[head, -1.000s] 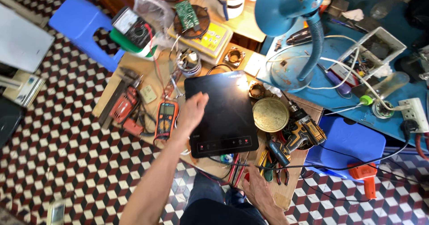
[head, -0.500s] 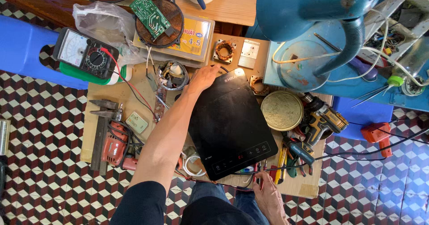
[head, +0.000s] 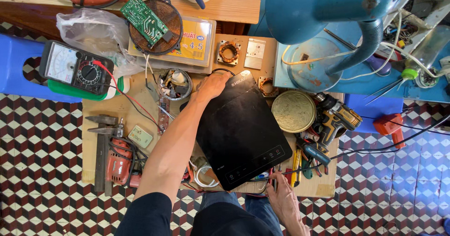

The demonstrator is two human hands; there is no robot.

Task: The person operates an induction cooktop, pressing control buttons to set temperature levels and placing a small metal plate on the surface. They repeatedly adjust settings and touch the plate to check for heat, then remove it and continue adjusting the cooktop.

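At bench centre, cooktop (head: 241, 133) lies skewed, glossy black glass slab. Left hand (head: 213, 85) has moved from its middle up to the far corner, fingers curled over the edge: a grip for lifting or turning, likely. Right hand (head: 280, 199) rests open at the near edge, holding nothing. Round brass disc (head: 294, 111) beside it.
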